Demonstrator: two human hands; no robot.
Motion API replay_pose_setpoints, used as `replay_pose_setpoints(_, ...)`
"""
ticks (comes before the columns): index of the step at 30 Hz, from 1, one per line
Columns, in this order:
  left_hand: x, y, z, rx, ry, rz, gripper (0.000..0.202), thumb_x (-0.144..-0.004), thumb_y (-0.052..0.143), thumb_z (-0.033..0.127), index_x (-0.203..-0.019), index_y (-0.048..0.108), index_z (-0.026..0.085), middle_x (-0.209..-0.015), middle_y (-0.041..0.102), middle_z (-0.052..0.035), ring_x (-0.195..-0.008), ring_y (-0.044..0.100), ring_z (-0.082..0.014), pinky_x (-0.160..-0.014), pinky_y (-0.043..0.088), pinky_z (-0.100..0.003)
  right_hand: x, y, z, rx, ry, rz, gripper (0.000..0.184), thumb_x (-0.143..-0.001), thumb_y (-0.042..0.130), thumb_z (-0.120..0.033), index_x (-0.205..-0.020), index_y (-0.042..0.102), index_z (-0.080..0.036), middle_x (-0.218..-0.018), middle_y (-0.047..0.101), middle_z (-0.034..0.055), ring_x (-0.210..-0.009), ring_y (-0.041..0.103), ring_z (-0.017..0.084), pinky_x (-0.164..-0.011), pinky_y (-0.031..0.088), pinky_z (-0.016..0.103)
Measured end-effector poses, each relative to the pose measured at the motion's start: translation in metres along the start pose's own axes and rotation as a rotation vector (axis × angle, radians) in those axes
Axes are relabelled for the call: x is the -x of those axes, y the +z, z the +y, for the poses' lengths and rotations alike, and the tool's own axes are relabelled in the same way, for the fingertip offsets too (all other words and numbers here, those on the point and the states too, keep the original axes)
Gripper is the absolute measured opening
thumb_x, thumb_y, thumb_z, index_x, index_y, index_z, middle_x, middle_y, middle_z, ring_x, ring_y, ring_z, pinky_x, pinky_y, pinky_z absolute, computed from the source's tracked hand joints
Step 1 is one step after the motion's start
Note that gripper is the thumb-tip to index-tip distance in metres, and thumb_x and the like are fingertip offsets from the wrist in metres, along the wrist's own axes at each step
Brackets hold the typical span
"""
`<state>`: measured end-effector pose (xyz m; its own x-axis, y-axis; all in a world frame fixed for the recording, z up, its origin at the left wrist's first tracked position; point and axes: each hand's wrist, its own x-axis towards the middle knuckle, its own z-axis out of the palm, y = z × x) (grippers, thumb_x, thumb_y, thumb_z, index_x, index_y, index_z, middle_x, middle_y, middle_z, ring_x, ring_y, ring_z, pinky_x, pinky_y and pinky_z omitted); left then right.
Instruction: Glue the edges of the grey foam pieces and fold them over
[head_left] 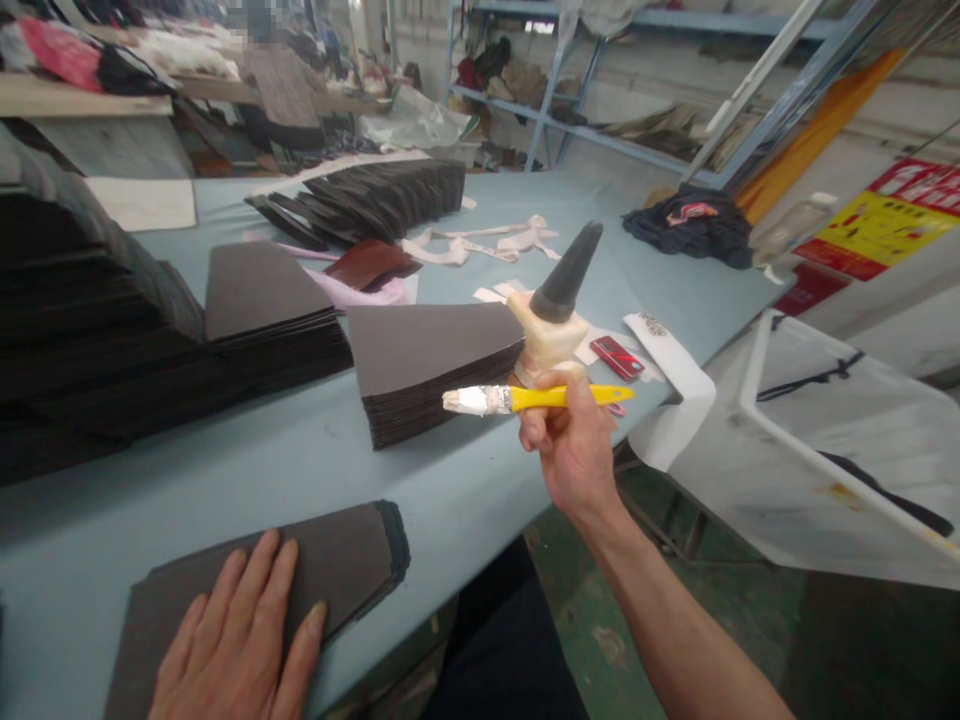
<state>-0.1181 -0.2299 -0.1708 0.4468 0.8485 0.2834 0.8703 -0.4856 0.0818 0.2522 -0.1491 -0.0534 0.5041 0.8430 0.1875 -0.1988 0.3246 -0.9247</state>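
Head view shows the right hand (574,450) closed firmly around the yellow handle of a flat paintbrush (536,398), raised above the table with its white-crusted bristles pointing left, probably to keep them off the cloth and the dark material. Just beyond this grip stands a glue-caked bottle (547,335) with a dark cone-shaped cap, within easy reach of the brush. The left hand (232,640) lies open and palm down, fingers spread across a pile of dark grey cut panels (337,550), seemingly pinning it in place. Past the bristles, a wedge-shaped stack of panels (427,350) sits on the pale blue table cover (247,480), so it lies directly ahead of the brush with nothing between them. Further left of the grip is a taller dark stack (75,320). A red phone (616,357) and a white paper strip (671,375) lie just right of the bottle.
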Motion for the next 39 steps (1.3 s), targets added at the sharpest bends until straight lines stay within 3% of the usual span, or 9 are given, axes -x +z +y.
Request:
replay_pose_setpoints(5,-0.003,-0.010,0.005,0.000,0.077,0.066,0.069,-0.102,0.047,0.028,-0.170,0.039,0.029,-0.177,0.044,-0.0107,-0.170,0.031,-0.0345,-0.140,0.027,-0.059,-0.006,0.007,-0.003,0.011,-0.029,-0.096,0.052,-0.098,0.068,-0.075,-0.101,0.067,-0.023,-0.057,0.063,-0.0075,-0.044,0.044,0.008,-0.044,0.039,0.021)
replay_pose_setpoints(8,-0.023,-0.027,0.022,0.011,-0.038,0.032,0.073,-0.106,0.046,0.033,-0.176,0.026,0.028,-0.177,0.044,-0.0117,-0.165,0.041,-0.0341,-0.136,0.037,-0.060,-0.014,0.012,-0.008,-0.001,-0.039,-0.140,0.048,-0.099,0.069,-0.071,-0.103,0.069,-0.022,-0.060,0.064,-0.0069,-0.045,0.045,0.008,-0.044,0.040,0.022)
replay_pose_setpoints(10,-0.046,-0.040,0.036,0.089,-0.101,0.062,0.069,-0.107,0.050,0.039,-0.173,0.033,0.032,-0.176,0.047,-0.0094,-0.161,0.047,-0.0341,-0.132,0.043,-0.060,-0.020,0.015,-0.012,0.000,-0.045,-0.160,0.047,-0.099,0.070,-0.069,-0.105,0.071,-0.022,-0.062,0.064,-0.0066,-0.047,0.045,0.008,-0.046,0.042,0.022)
replay_pose_setpoints(13,-0.092,-0.061,0.055,0.247,-0.140,0.259,0.047,-0.108,0.052,0.040,-0.153,0.059,0.031,-0.158,0.067,-0.0065,-0.149,0.061,-0.0303,-0.126,0.052,-0.053,-0.026,0.021,-0.017,-0.019,-0.019,-0.203,0.047,-0.096,0.075,-0.069,-0.109,0.073,-0.023,-0.068,0.065,-0.0063,-0.049,0.045,0.007,-0.047,0.043,0.022)
replay_pose_setpoints(14,-0.109,-0.067,0.058,0.299,-0.132,0.265,0.040,-0.109,0.052,0.039,-0.146,0.064,0.030,-0.151,0.072,-0.0049,-0.144,0.065,-0.0276,-0.124,0.053,-0.050,-0.027,0.022,-0.018,-0.031,0.000,-0.227,0.048,-0.094,0.076,-0.069,-0.109,0.073,-0.024,-0.069,0.065,-0.0064,-0.050,0.045,0.007,-0.047,0.043,0.022)
replay_pose_setpoints(19,-0.187,-0.089,0.058,0.493,-0.136,0.344,0.035,-0.109,0.049,0.032,-0.128,0.076,0.022,-0.129,0.081,-0.0051,-0.124,0.074,-0.0230,-0.116,0.059,-0.044,-0.031,0.025,-0.019,-0.073,0.105,-0.263,0.052,-0.086,0.083,-0.073,-0.101,0.069,-0.025,-0.068,0.059,-0.0085,-0.050,0.044,0.006,-0.046,0.042,0.020)
replay_pose_setpoints(27,-0.259,-0.093,0.045,0.470,0.069,0.209,0.038,-0.104,0.046,0.030,-0.119,0.081,0.023,-0.118,0.083,-0.0032,-0.115,0.073,-0.0245,-0.111,0.060,-0.044,-0.031,0.021,-0.012,-0.056,0.141,-0.189,0.049,-0.085,0.084,-0.069,-0.091,0.066,-0.024,-0.063,0.055,-0.0096,-0.048,0.042,0.006,-0.044,0.040,0.019)
replay_pose_setpoints(34,-0.287,-0.094,0.027,0.421,0.215,0.057,0.042,-0.097,0.048,0.030,-0.119,0.082,0.019,-0.109,0.083,-0.0062,-0.106,0.075,-0.0265,-0.105,0.059,-0.046,-0.014,0.025,-0.005,0.056,-0.017,-0.136,0.031,-0.094,0.080,-0.053,-0.089,0.073,-0.023,-0.063,0.060,-0.0068,-0.050,0.049,0.007,-0.047,0.044,0.021)
replay_pose_setpoints(39,-0.299,-0.096,0.019,0.394,0.322,-0.027,0.039,-0.096,0.049,0.029,-0.113,0.083,0.022,-0.114,0.082,-0.0060,-0.107,0.075,-0.0254,-0.105,0.058,-0.041,0.000,0.029,0.002,0.126,-0.165,-0.132,0.029,-0.097,0.078,-0.051,-0.091,0.075,-0.023,-0.064,0.064,-0.0059,-0.051,0.052,0.008,-0.048,0.046,0.021)
